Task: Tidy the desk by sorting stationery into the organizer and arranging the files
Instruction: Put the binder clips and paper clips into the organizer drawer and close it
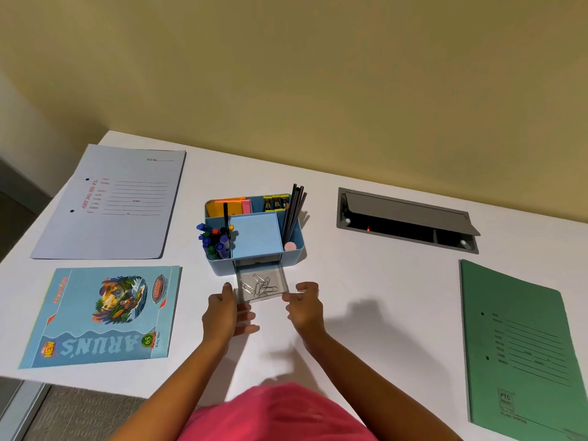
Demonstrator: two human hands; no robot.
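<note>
At centre frame, a person's left hand (222,313) and right hand (304,308) flank the clear plastic drawer (276,276) pulled out of a blue plastic desk organizer (297,254) on a white desk (366,281). Silver wire paper clips (259,286) lie loose inside. The left hand's fingers lie fairly straight below the drawer's front edge. The right hand's fingers curl at the right front corner, but whether they pinch it cannot be told. The drawer looks light, stiff and slick, best pushed squarely at both front corners. A lavender card file (111,202), upper left, and a green card file (521,354), lower right, look thin and flexible, likely easiest lifted by a long edge.
</note>
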